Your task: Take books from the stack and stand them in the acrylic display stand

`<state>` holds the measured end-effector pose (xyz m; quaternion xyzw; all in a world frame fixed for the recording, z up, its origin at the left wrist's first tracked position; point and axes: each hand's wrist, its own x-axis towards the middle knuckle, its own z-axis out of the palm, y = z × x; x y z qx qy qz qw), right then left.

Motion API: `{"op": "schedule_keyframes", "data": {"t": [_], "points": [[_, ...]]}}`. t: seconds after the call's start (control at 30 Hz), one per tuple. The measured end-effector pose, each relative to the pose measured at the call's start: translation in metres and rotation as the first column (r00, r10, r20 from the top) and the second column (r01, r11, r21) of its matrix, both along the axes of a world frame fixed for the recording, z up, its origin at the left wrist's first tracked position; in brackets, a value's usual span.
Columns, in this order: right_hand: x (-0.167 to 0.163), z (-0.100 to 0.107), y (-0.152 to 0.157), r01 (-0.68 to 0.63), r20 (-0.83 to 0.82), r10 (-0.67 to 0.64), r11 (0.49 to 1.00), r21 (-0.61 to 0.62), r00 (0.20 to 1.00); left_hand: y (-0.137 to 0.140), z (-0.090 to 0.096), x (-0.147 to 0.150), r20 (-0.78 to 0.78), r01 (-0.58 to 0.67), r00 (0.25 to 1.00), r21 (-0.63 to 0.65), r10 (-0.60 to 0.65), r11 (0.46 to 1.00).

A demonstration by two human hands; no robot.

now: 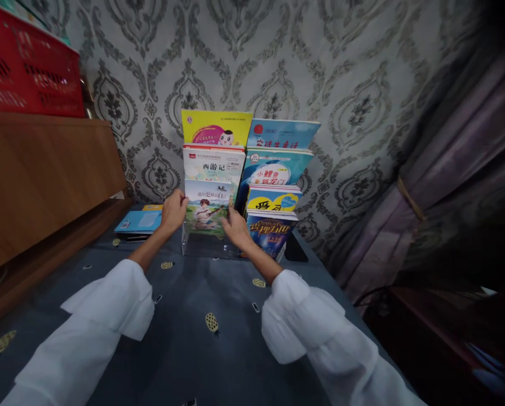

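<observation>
Between my two hands is a small book [208, 208] with a green cover and a drawn figure with a guitar. My left hand [175, 210] grips its left edge, fingers closed. On its right edge my right hand [238, 228] is closed, thumb in front. The book stands upright at the front of a clear acrylic rack [202, 246]. Behind it rise a white book [214, 163] and a yellow book [216, 125]. The rack's right column holds a dark blue book [269, 231], a yellow-and-blue book [273, 198], a teal book [278, 167] and a light blue book [284, 132].
Several books lie flat in a blue-topped stack [137, 221] at left, beside a wooden cabinet [45, 180] bearing a red basket [32, 67]. A dark flat object [296, 249] lies right of the rack. Patterned wallpaper [354, 107] is behind, a tied curtain [438, 163] at right.
</observation>
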<state>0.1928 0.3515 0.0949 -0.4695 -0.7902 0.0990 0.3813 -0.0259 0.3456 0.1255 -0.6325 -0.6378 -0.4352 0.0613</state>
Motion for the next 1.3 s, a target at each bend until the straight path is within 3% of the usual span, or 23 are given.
{"op": "schedule_keyframes", "data": {"t": [0.2,0.93,1.3], "points": [[-0.005,-0.01,0.005,0.048,-0.077,-0.045,0.998,0.035,0.996,0.0,0.002,0.0,-0.068,-0.012,0.998,-0.071,0.007,0.997],[0.001,-0.011,0.002,0.023,-0.091,-0.018,0.998,0.055,0.996,-0.012,0.002,0.002,-0.078,-0.039,0.996,-0.072,0.033,0.997],[0.004,-0.008,0.014,-0.086,-0.223,0.098,0.994,0.063,0.97,-0.004,0.016,0.008,-0.094,-0.119,0.99,-0.156,0.105,0.981]]}}
